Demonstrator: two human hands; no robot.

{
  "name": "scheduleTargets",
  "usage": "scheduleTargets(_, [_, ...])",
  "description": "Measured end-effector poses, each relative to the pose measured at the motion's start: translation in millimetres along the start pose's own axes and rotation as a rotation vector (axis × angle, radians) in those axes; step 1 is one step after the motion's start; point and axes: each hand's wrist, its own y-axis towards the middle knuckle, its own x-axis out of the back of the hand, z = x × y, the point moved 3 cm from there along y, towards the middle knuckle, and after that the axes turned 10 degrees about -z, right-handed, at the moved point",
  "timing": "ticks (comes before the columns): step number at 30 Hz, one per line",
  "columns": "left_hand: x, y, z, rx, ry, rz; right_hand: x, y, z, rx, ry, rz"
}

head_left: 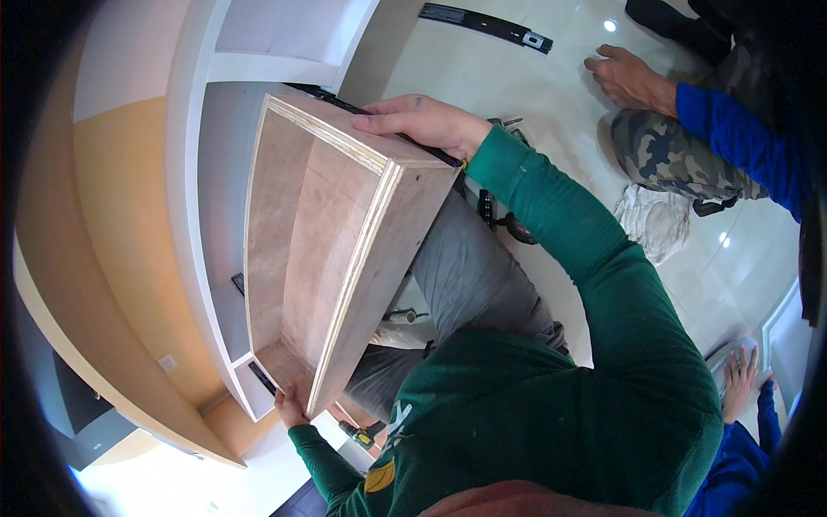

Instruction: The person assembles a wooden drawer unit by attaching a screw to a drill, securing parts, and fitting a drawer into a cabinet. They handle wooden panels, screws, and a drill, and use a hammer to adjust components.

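Observation:
A plywood drawer box [357, 226] is tilted in front of an opening in the white cabinet [183, 155], its far end partly inside it. My right hand [422, 122] grips the drawer's right side, thumb over the plywood edge and fingers around the outer face. A black drawer slide [336, 101] runs along that side, partly covered by this hand. Lower in the view, my left hand [293, 405] is closed around the opposite side of the drawer, with some fingers hidden. Beside it, a black slide piece [261, 377] shows at the cabinet's edge.
A loose drawer slide [487, 26] lies on the glossy floor tiles. On the right, a co-worker in camouflage trousers [663, 151] sits near a white cloth [653, 222]. Another person's hand [739, 383] shows lower right. A yellow-black power drill [355, 433] lies near my left arm.

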Motion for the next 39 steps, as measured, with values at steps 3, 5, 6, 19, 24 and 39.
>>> scheduleTargets(3, [2,-3,-1,0.006,0.026,0.001,-2,-4,3,-0.008,0.003,0.01])
scheduleTargets(5, [4,-3,0,0.007,0.03,-0.003,0,-8,0,-0.01,0.048,0.004])
scheduleTargets(6, [5,-2,-1,0.007,0.027,-0.005,0,-8,-2,-0.012,0.07,0.001])
scheduleTargets(19, [10,-30,4,0.027,-0.018,-0.04,-12,-11,-7,0.009,0.038,0.024])
scheduleTargets(24, [11,-26,2,0.028,-0.029,-0.015,-8,7,-6,0.011,0.003,0.025])
scheduleTargets(39, [-4,-2,0,-0.043,0.013,-0.057,0,9,4,0.072,0.036,0.0])
